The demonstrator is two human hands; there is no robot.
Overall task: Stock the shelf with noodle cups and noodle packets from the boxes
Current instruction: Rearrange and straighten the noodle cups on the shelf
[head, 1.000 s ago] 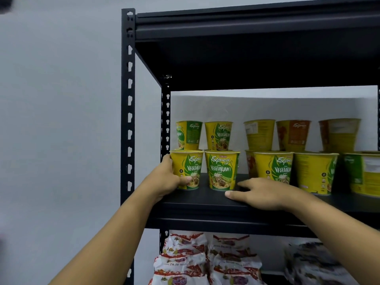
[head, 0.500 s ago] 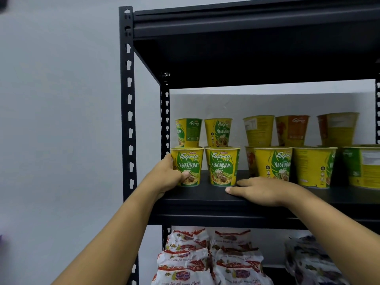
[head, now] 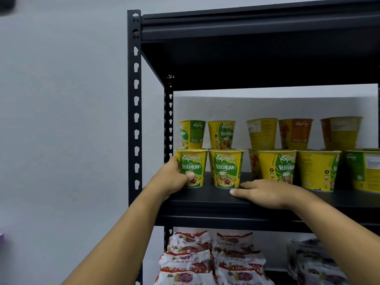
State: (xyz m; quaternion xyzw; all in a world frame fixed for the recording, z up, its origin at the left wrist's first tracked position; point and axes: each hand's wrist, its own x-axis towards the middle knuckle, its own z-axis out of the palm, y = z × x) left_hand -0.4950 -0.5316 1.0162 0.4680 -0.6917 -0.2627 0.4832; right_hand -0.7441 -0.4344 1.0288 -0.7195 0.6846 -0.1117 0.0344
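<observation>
The yellow-and-green paper noodle cup (head: pixel 193 167) stands upright at the far left end of the black metal shelf board (head: pixel 205 200). Its long axis is vertical, the wide sealed rim is up, and the "Express Vegetarian" label faces the camera. The left hand (head: pixel 171 178) grips it from 9 o'clock, fingers (head: pixel 174 164) curled round its side and the thumb across the lower front.

At 12 o'clock is a second cup of the same kind (head: pixel 192 133); whether it rests on the lid or further back I cannot tell. At 3 o'clock, just beside, a twin cup (head: pixel 226 168) stands upright.

The right hand (head: pixel 267 193) lies at 4 o'clock, palm down on the board. Its fingers are straight and released, and their tips are near the twin's base.

More yellow cups (head: pixel 317 169) fill the row rightward in two tiers. On the level below, at 6 o'clock, white-and-red plastic noodle packets (head: pixel 189 258) lie piled.
</observation>
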